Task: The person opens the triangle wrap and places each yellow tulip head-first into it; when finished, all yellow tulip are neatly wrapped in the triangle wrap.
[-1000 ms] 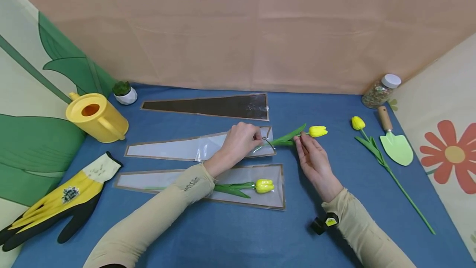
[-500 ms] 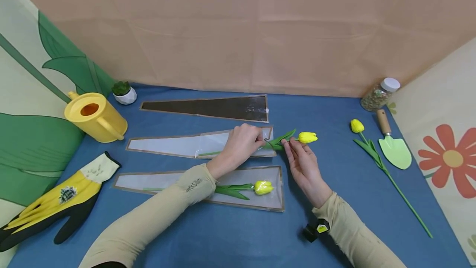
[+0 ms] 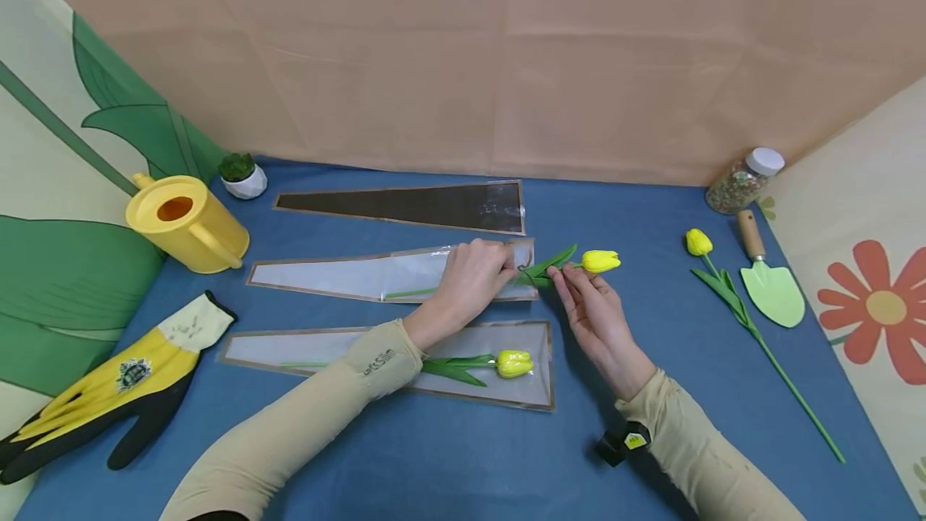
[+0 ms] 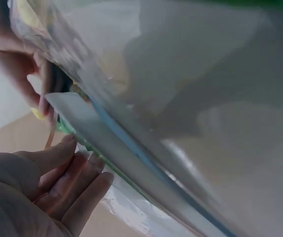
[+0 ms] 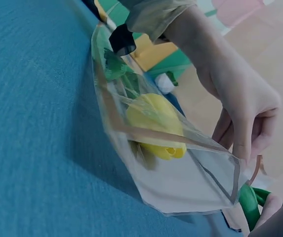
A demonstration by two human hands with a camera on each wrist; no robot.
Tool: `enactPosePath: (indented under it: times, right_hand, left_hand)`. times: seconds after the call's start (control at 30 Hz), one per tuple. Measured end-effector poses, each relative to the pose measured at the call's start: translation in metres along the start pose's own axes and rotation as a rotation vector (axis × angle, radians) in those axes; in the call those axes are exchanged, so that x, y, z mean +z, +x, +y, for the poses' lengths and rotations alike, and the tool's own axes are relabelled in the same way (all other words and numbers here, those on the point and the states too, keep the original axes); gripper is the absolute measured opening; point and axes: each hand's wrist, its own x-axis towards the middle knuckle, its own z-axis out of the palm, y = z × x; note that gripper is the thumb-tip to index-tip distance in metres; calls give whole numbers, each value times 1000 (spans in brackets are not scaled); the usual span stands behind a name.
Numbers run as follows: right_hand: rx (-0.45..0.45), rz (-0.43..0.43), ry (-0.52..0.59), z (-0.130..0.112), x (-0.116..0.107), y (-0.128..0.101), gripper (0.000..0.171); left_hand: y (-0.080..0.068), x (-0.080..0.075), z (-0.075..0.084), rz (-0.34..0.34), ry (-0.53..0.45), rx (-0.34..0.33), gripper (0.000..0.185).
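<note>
A clear cone-shaped sleeve (image 3: 347,278) lies in the middle of the blue table (image 3: 463,457). My left hand (image 3: 506,266) pinches its wide open mouth and holds the top film up; close up, its fingers (image 4: 77,177) press on the clear film (image 4: 190,113). A yellow tulip (image 3: 600,261) is halfway in, its green stem (image 3: 408,293) showing through the sleeve while leaves and bloom stay outside. My right hand (image 3: 560,272) pinches the tulip's stem at the leaves, just right of the mouth.
A second sleeve (image 3: 325,350) holding a yellow tulip (image 3: 514,363) lies nearer me; the same packed bloom (image 5: 156,123) shows in the right wrist view. A dark sleeve (image 3: 434,206) lies behind. Watering can (image 3: 184,223), glove (image 3: 108,392) left; loose tulip (image 3: 698,242), trowel (image 3: 768,284), jar (image 3: 741,179) right.
The tulip has slid left, its stem going deeper into the middle sleeve. My right hand followed it toward the mouth. My left hand stayed on the opening.
</note>
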Motion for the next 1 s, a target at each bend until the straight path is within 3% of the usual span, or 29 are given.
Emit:
enactPosePath:
  times: [0.27,0.6,0.8,1.0]
  right_hand:
    - [-14,-30,-84,6,1,0,14]
    - [-11,-9,-73,13,13,0,20]
    - [8,-27,-168,11,11,1,23]
    - [-35,-91,-299,11,8,3,27]
  left_hand:
    - [1,-2,6,-8,-3,10,13]
    - [6,-5,12,-5,24,5,14]
    - [6,-7,12,-10,21,-2,13]
    - [5,-8,11,-3,18,-1,15]
